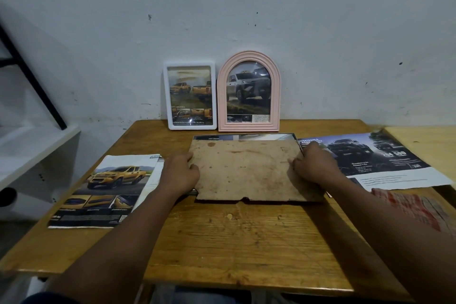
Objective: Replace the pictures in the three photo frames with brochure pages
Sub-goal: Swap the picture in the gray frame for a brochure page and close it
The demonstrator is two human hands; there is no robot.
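Backing board (246, 170) lies on the third photo frame (217, 201), face-down at table (234, 242) centre; a strip of brochure page (244, 137) shows past its far edge.

Left hand (181, 173) grips the board's left edge with curled fingers; right hand (314, 164) grips the right edge likewise.

Behind it, against the wall: white frame (190, 64) and pink arched frame (223, 96) — both already show truck pages.

Step, judged: closing the last frame. Next — square the board into the recess, press flat, fasten any tabs, then stand the frame up.

Spare brochure sheets lie left (106, 187) and right (370, 158) of it.
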